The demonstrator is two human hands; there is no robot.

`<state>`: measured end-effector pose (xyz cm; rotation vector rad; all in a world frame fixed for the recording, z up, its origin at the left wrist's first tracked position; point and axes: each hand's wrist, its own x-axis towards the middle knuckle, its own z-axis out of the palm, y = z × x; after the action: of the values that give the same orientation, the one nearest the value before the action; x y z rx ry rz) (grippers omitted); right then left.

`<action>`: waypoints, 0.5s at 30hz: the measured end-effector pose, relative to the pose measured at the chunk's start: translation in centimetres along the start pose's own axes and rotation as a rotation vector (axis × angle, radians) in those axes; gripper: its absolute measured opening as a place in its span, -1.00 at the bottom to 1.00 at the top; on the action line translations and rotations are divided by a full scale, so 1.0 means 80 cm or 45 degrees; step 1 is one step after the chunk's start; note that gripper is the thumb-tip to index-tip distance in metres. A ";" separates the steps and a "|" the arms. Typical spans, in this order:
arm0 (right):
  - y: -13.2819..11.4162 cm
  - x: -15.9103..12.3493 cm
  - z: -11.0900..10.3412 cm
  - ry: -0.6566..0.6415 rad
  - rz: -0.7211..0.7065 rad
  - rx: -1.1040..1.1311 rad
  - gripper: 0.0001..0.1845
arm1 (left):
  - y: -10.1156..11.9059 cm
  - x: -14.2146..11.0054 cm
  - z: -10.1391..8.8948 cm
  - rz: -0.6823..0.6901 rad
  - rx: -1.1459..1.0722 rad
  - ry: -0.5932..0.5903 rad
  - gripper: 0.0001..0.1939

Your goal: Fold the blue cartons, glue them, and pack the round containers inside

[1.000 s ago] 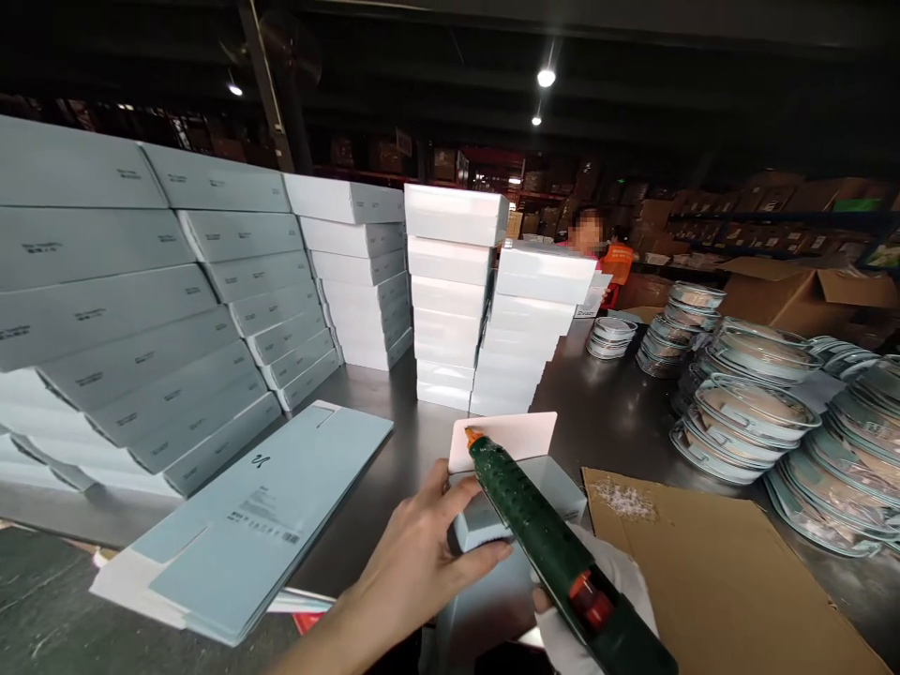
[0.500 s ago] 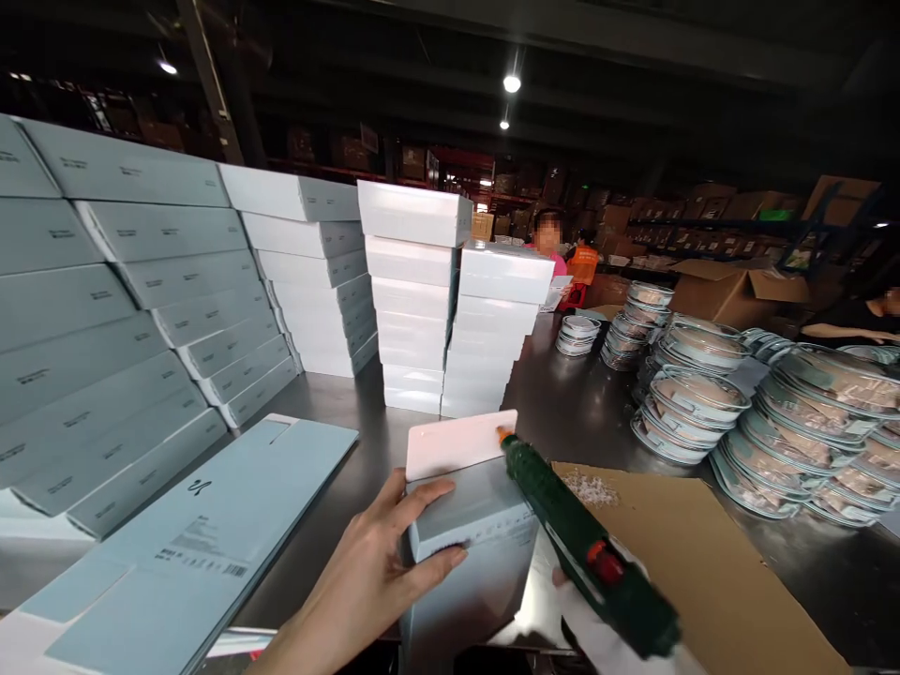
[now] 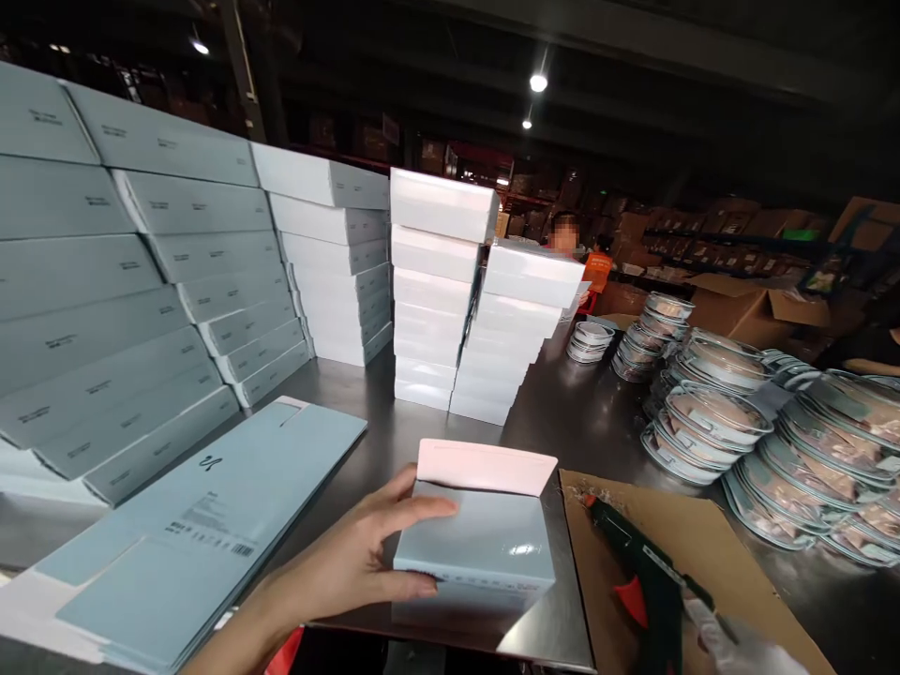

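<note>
My left hand [image 3: 352, 562] grips the left end of a pale blue box [image 3: 478, 544] standing on the steel table [image 3: 605, 422], thumb on top and fingers curled along its front edge. The box's white end flap [image 3: 485, 466] stands up at the far side. My right hand [image 3: 738, 647], in a white glove, shows only at the bottom right corner. It lies on the rear of a dark green glue gun [image 3: 647, 572] with an orange trigger. The gun rests on a sheet of brown cardboard [image 3: 703, 553], nozzle pointing toward the box.
Flat blue box blanks [image 3: 203, 525] lie at the left front. Tall stacks of closed blue and white boxes [image 3: 436, 281] fill the left and middle of the table. Stacks of round lidded trays [image 3: 731, 412] stand on the right. People work far behind.
The glue gun has moved away from the box flap, down and to the right onto the cardboard. My left hand stays on the box.
</note>
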<state>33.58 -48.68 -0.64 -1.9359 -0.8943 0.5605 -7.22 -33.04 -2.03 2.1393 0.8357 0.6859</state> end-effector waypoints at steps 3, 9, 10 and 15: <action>-0.030 -0.007 0.032 -0.099 -0.190 0.033 -0.42 | -0.004 0.000 -0.002 0.053 -0.033 0.045 -0.35; -0.066 -0.010 0.128 -0.793 -0.813 0.318 0.09 | -0.013 0.005 0.021 0.345 -0.182 0.216 -0.50; -0.064 -0.009 0.132 -0.763 -0.890 0.290 -0.01 | -0.015 0.007 0.029 0.440 -0.255 0.319 -0.52; -0.069 -0.017 0.131 -0.720 -1.254 0.161 -0.34 | -0.024 0.014 0.053 0.846 -0.492 0.586 -0.39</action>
<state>23.55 -42.24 -0.90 -1.0018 -1.9333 0.5274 -4.24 -33.05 -5.81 1.9047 0.1487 1.5802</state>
